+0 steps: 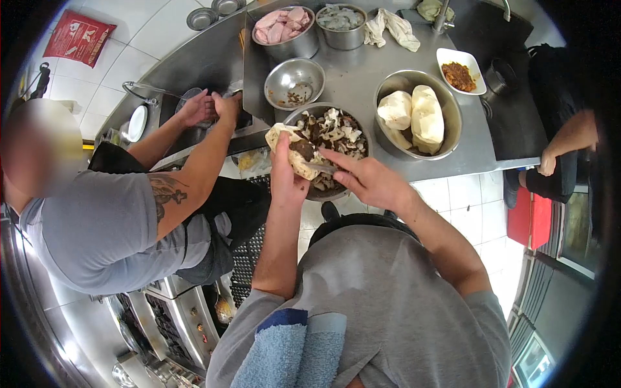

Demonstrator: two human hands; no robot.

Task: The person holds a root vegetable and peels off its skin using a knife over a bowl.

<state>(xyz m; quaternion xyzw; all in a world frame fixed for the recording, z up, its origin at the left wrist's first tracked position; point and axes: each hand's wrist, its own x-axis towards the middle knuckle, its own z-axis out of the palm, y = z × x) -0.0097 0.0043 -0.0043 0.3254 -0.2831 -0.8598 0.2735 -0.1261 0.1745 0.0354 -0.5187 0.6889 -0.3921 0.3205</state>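
Observation:
My left hand (286,178) is wrapped round a partly peeled root vegetable (301,155), pale with brown skin left in its middle. In my right hand (378,181) is a small knife (322,168), its blade lying against the vegetable's lower side. Beneath both hands stands a metal bowl (367,129) heaped with brown and white peelings (336,132). To the right, a larger metal bowl (455,139) contains peeled cream-white pieces (427,119). The exact kind of vegetable cannot be made out.
A metal bowl with brown scraps (295,81), a pot of raw pink meat (283,27), a pot of greyish food (341,19), cloths (391,29) and a white dish (460,70) share the steel counter. One person (116,226) works at the left sink; another person's arm (572,139) is right.

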